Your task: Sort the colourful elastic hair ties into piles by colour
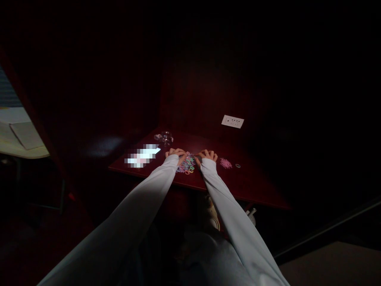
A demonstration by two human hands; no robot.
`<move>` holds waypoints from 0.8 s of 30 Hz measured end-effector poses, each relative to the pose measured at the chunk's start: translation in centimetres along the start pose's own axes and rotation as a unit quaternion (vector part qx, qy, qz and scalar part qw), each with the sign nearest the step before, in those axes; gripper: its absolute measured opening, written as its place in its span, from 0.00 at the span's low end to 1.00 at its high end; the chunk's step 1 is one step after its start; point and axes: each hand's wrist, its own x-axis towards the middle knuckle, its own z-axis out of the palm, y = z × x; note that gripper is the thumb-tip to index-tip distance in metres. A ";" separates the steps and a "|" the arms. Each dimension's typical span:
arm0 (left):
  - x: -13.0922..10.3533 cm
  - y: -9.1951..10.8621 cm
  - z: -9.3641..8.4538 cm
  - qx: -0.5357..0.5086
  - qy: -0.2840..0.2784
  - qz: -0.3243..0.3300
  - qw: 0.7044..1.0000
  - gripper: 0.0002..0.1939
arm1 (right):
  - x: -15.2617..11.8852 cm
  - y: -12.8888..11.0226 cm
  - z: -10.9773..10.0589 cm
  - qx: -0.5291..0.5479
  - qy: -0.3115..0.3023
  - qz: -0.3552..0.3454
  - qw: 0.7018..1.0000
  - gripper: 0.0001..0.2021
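Note:
A loose pile of small multicoloured elastic hair bands (pixel 187 163) lies near the front edge of the dark red table, between my hands. My left hand (pixel 175 152) rests at the pile's left side, fingers bent and reaching over its upper edge. On the other side, my right hand (pixel 208 155) has its fingers apart and bent, thumb beside the bands. Neither hand clearly grips anything; the fingertips are small and dim. To the right of my right hand is a separate heap of pink bands (pixel 226 163), with a single greenish band (pixel 237 165) beside it.
A clear round container (pixel 166 137) stands at the table's back left. In front of it lies a device with a bright, blurred-out screen (pixel 142 155). Dark red panels enclose the table (pixel 253 182); a white socket plate (pixel 232 121) is on the back panel.

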 end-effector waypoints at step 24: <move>0.3 -0.4 -0.1 0.037 -0.003 -0.010 0.999 0.11 | 2.4 -2.1 1.7 0.014 -0.031 -0.030 0.999 0.11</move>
